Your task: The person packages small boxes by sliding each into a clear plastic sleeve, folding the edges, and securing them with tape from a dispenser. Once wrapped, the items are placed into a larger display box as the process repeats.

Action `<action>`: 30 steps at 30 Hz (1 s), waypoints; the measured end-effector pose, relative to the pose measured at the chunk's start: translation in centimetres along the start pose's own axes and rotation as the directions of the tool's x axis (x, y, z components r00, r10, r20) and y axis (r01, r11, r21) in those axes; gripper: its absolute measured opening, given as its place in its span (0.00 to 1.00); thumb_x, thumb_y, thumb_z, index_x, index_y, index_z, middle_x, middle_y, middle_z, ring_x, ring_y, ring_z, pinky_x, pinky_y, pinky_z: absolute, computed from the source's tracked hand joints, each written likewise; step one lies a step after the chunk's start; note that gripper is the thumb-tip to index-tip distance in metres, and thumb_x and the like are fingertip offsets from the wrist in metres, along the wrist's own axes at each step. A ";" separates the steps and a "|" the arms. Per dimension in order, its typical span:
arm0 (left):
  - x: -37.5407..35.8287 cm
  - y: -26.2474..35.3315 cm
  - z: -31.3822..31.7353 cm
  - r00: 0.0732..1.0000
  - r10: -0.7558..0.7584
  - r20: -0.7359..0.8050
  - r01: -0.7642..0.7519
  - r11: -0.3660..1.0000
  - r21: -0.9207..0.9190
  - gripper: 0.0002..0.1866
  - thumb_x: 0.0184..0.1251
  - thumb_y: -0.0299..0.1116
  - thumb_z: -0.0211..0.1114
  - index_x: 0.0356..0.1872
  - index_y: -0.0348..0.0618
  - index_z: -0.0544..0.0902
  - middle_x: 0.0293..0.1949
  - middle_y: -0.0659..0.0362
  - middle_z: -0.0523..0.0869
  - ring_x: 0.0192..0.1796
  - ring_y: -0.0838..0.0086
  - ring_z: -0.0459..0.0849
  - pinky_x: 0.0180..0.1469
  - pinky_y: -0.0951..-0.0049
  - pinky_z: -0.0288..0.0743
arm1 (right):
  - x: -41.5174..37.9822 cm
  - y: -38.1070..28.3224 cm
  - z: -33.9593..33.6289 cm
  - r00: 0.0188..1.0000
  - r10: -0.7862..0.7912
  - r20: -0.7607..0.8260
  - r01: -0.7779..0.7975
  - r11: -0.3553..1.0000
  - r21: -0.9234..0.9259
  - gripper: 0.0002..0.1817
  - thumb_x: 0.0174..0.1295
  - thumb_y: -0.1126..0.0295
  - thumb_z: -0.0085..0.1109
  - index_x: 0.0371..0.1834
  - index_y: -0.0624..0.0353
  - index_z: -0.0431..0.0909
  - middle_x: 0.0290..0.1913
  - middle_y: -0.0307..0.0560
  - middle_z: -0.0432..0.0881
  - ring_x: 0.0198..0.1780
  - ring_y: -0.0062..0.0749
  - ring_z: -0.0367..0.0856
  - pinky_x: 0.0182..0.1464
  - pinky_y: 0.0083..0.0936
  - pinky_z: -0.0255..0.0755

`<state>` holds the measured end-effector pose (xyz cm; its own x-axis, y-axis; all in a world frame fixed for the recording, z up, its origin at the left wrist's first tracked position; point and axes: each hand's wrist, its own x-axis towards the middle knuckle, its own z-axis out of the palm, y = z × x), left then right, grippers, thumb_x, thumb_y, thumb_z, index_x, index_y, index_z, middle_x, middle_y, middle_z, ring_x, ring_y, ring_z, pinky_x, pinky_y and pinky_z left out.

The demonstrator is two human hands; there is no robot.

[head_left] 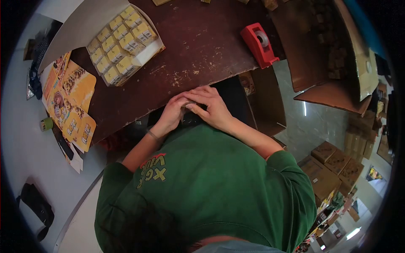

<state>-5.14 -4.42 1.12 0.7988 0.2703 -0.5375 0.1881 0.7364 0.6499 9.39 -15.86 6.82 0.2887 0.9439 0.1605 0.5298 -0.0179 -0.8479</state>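
My left hand point(169, 115) and my right hand point(214, 108) meet at the table's front edge, close to my body. Fingers of both overlap and curl together, the right ones lying over the left. A small dark curved edge shows between them, and what it belongs to is hidden. A thin band circles my left wrist. Beyond the hands, on the dark red table point(181, 46), an open white box point(147, 54) holds several rows of small yellow-and-white boxes point(120, 42).
A red tape dispenser point(259, 45) stands near the table's right edge. Flattened orange printed cartons point(69, 99) lie at the left. Open cardboard boxes point(333, 99) are on the right, one point(268, 105) below the table edge. Stacked cartons point(325, 173) stand on the floor, lower right.
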 end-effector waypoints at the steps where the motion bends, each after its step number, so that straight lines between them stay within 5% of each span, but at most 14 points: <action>1: -0.1 -0.3 -0.1 0.999 0.016 0.045 -0.012 0.997 -0.077 0.18 0.76 0.35 0.52 0.61 0.39 0.74 0.55 0.57 0.81 0.59 0.70 0.79 0.65 0.60 0.71 | 0.0 0.3 0.0 1.000 0.001 0.003 -0.001 1.000 0.009 0.16 0.64 0.65 0.63 0.53 0.56 0.84 0.49 0.47 0.86 0.53 0.43 0.79 0.63 0.36 0.64; 6: -1.0 -1.1 -0.8 0.932 0.137 0.336 -0.058 0.971 -0.234 0.36 0.73 0.46 0.61 0.75 0.42 0.57 0.67 0.55 0.69 0.68 0.66 0.71 0.69 0.61 0.66 | 0.2 1.8 -0.6 0.999 -0.032 0.035 0.031 0.999 0.030 0.14 0.63 0.69 0.64 0.51 0.57 0.85 0.48 0.45 0.87 0.53 0.41 0.81 0.60 0.36 0.68; 9: -1.7 -0.9 -0.3 0.900 0.245 0.361 -0.276 0.960 0.036 0.47 0.68 0.53 0.66 0.77 0.43 0.49 0.70 0.54 0.64 0.72 0.65 0.66 0.72 0.60 0.62 | -0.3 1.7 -1.1 0.994 -0.095 0.054 0.094 0.996 0.009 0.13 0.62 0.70 0.64 0.50 0.57 0.85 0.48 0.45 0.86 0.51 0.42 0.81 0.58 0.35 0.69; 13: -1.1 -2.1 -0.7 0.930 0.238 0.280 -0.282 0.950 0.130 0.54 0.63 0.60 0.69 0.78 0.43 0.48 0.71 0.53 0.62 0.73 0.63 0.64 0.73 0.60 0.62 | -0.9 1.5 -0.8 0.969 -0.237 0.074 0.243 0.964 -0.105 0.14 0.60 0.70 0.66 0.50 0.56 0.86 0.50 0.43 0.85 0.52 0.42 0.79 0.58 0.36 0.69; 17: -0.8 -2.3 -0.4 0.931 0.273 0.242 -0.312 0.940 0.138 0.54 0.63 0.61 0.68 0.78 0.43 0.47 0.69 0.53 0.65 0.71 0.63 0.66 0.71 0.60 0.64 | -1.6 3.1 0.6 0.988 -0.137 0.066 0.134 0.990 0.054 0.18 0.59 0.71 0.67 0.54 0.57 0.84 0.56 0.45 0.81 0.58 0.43 0.75 0.61 0.37 0.68; 20: -0.7 -0.6 0.5 0.918 0.319 0.236 -0.344 0.936 0.071 0.55 0.61 0.64 0.67 0.78 0.44 0.47 0.66 0.52 0.68 0.69 0.62 0.69 0.70 0.60 0.65 | -1.2 1.7 1.2 0.990 -0.005 -0.143 0.041 0.968 0.249 0.27 0.59 0.72 0.67 0.64 0.57 0.76 0.63 0.50 0.76 0.61 0.42 0.74 0.65 0.36 0.66; 21: -0.5 0.1 0.8 0.911 0.331 0.247 -0.349 0.936 0.031 0.55 0.61 0.65 0.67 0.78 0.44 0.47 0.66 0.51 0.69 0.69 0.62 0.70 0.70 0.60 0.65 | -0.9 1.2 1.1 0.977 0.034 -0.212 0.011 0.978 0.208 0.37 0.59 0.72 0.68 0.73 0.58 0.65 0.68 0.54 0.70 0.64 0.41 0.72 0.68 0.34 0.63; 24: 0.7 2.7 2.4 0.881 0.429 0.201 -0.443 0.896 0.030 0.55 0.62 0.65 0.65 0.79 0.46 0.45 0.62 0.51 0.73 0.62 0.62 0.77 0.65 0.60 0.70 | 0.6 2.0 0.9 0.958 0.281 -0.049 -0.197 0.775 0.601 0.44 0.56 0.68 0.71 0.76 0.58 0.59 0.61 0.53 0.77 0.64 0.45 0.73 0.68 0.37 0.65; 25: 1.3 3.6 3.1 0.869 0.455 0.194 -0.468 0.884 0.022 0.54 0.63 0.65 0.65 0.79 0.47 0.46 0.61 0.51 0.73 0.61 0.63 0.77 0.65 0.60 0.71 | 1.9 0.3 -1.0 0.944 0.328 -0.043 -0.252 0.798 0.547 0.43 0.53 0.71 0.71 0.74 0.59 0.61 0.59 0.51 0.78 0.60 0.45 0.76 0.66 0.38 0.65; 27: 2.2 5.0 2.5 0.850 0.517 0.104 -0.518 0.779 0.353 0.40 0.74 0.52 0.59 0.78 0.47 0.53 0.65 0.52 0.71 0.61 0.68 0.76 0.63 0.66 0.72 | 4.5 -0.4 -4.1 0.962 -0.034 -0.272 0.052 0.997 0.060 0.43 0.50 0.72 0.71 0.73 0.60 0.63 0.56 0.50 0.79 0.57 0.44 0.77 0.64 0.38 0.66; 28: 1.8 6.5 3.3 0.841 0.540 0.026 -0.493 0.745 0.450 0.35 0.77 0.48 0.57 0.77 0.47 0.55 0.66 0.52 0.70 0.61 0.70 0.76 0.62 0.68 0.73 | 5.5 -0.3 -5.2 0.923 -0.236 -0.304 0.175 0.961 -0.213 0.43 0.49 0.73 0.71 0.72 0.60 0.63 0.54 0.49 0.79 0.55 0.44 0.77 0.62 0.39 0.66; 30: 2.1 8.4 4.2 0.866 0.499 0.038 -0.491 0.832 0.258 0.31 0.79 0.43 0.56 0.77 0.47 0.57 0.63 0.56 0.72 0.59 0.74 0.76 0.60 0.73 0.74 | 7.1 -0.1 -4.9 0.906 -0.388 -0.171 0.305 0.875 -0.376 0.41 0.48 0.72 0.70 0.70 0.60 0.65 0.53 0.49 0.79 0.54 0.43 0.76 0.60 0.39 0.67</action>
<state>0.54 -0.27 7.72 0.8069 0.5782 -0.1206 -0.0882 0.3199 0.9433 15.31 -10.74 10.58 0.1917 0.8054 0.5609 0.8514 0.1478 -0.5032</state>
